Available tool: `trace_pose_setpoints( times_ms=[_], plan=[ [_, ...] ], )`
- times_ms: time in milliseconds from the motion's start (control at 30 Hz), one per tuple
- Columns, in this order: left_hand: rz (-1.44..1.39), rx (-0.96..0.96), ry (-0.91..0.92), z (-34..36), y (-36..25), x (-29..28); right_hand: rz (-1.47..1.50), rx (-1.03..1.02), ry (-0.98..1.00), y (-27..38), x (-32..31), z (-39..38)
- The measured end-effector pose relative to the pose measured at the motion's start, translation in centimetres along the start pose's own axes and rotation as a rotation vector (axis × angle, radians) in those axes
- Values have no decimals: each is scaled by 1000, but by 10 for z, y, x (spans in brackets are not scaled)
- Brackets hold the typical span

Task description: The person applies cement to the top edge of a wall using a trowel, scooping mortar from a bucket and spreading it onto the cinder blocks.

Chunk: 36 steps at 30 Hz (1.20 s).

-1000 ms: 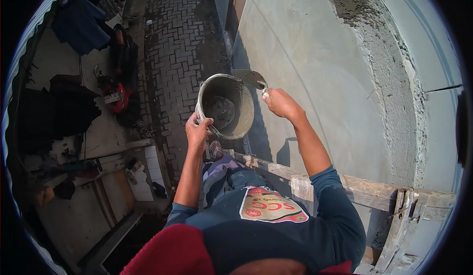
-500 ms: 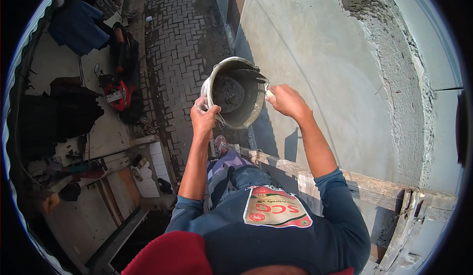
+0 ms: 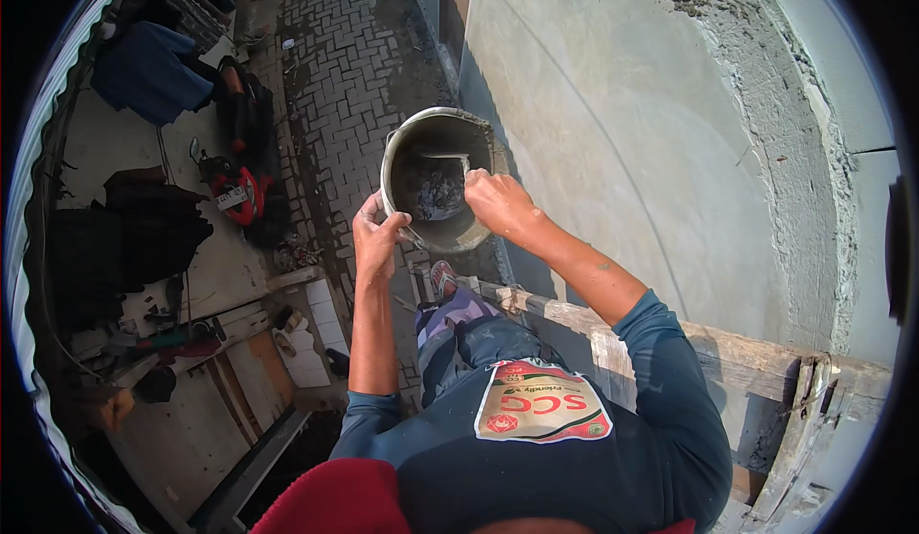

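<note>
Shirt (image 3: 536,472): 1 tan print (image 3: 543,403) w/ red lettering (image 3: 544,401); red motorbike (image 3: 253,199): 1 wht. plate (image 3: 231,198), too sm. to read.

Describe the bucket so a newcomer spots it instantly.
Find the pale wall at right and the paved lane left of it. Near where they meet in view, the left hand grips a grey bucket by its rim, the right hand at its mouth. That wide round opening sets it apart from the flat wall and blocky lane.
</note>
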<state>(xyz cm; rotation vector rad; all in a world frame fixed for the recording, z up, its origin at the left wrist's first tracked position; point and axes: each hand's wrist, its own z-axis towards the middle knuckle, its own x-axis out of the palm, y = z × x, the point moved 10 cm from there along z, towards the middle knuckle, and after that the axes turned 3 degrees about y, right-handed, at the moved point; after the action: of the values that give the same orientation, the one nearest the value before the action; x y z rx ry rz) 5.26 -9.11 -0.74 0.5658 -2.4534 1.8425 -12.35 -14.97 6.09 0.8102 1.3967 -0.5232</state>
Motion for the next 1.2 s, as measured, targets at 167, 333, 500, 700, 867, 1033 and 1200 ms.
trace_pose_setpoints(
  times_ms=[167, 333, 500, 700, 867, 1033, 1200],
  plan=[
    [-7, -37, -13, -3, 5, -14, -35, -257, 169, 33, 9, -28],
    [40, -22, -10, -10, 4, -8, -54, -42, -57, -11, -24, 1],
    [-16, -59, -29, 0, 15, -18, 66, -127, 281, 16, 8, -19],
    [92, -2, -48, -13, 4, 3, 280, 452, 606, -83, -21, -9],
    [266, -4, 71, 3, 3, 17, 45, 0, 387, -5, -41, 31],
    [153, -69, 53, -7, 6, 17, -116, -179, 539, 21, -34, -1],
    [164, -2, -5, -7, 3, 23, -45, 51, 229, -51, -28, -4]
  ],
)
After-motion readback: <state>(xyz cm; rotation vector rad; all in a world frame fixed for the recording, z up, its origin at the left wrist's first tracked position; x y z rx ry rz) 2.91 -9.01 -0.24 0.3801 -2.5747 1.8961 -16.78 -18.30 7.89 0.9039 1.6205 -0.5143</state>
